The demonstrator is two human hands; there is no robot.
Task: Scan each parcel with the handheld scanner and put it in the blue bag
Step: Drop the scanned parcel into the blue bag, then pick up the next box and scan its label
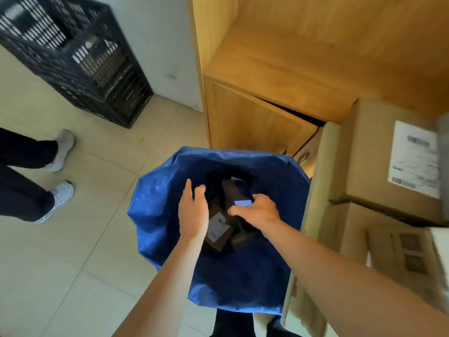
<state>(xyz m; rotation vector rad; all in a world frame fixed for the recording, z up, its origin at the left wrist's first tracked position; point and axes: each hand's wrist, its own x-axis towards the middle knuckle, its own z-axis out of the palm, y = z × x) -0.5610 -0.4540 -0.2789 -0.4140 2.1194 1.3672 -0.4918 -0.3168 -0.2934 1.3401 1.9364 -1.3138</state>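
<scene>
Black crate [80, 57], wooden cabinet [255, 122].

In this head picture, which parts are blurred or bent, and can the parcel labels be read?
Head view: motion blur smears the cardboard boxes at right and the black crate; their labels are unreadable. The wide lens bends the wooden cabinet edges. The blue bag interior is dark. The hands and handheld scanner are sharper.

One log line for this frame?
left hand: open over blue plastic bag | right hand: holds black handheld scanner | parcels inside
</scene>
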